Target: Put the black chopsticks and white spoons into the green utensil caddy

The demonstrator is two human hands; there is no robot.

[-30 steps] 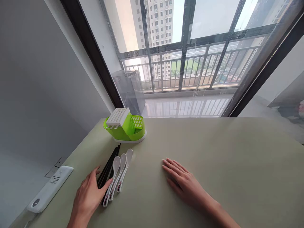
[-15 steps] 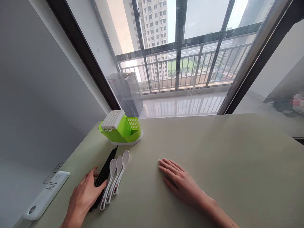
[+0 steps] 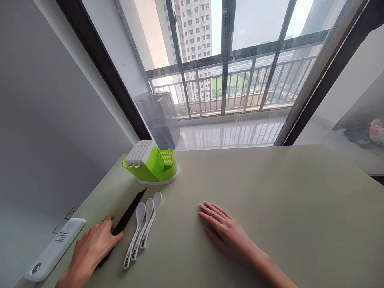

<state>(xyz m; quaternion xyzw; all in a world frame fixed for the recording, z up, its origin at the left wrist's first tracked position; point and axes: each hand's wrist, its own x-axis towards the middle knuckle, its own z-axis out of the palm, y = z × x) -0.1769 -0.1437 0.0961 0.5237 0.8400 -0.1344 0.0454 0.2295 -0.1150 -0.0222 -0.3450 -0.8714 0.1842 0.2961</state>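
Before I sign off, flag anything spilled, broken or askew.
Nothing stands out. The three white spoons lie side by side, the left hand holds the black chopsticks in a bundle, the green caddy stands upright, and no spill or breakage shows.

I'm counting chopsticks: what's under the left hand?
Chopsticks run beneath the left hand, their ends showing either side. Their covered middle and anything else there can't be seen.

Left hand (image 3: 94, 243) hides part of the black sticks (image 3: 129, 213); grip underneath out of sight, stick count not tellable. Both forearms (image 3: 263, 265) run off the bottom edge, as does the desk (image 3: 288, 200). Marks on 3 white spoons (image 3: 149, 207) and the white device (image 3: 55, 253) too small to read. Pale bundle (image 3: 377, 131), right edge: blurred, cut off.
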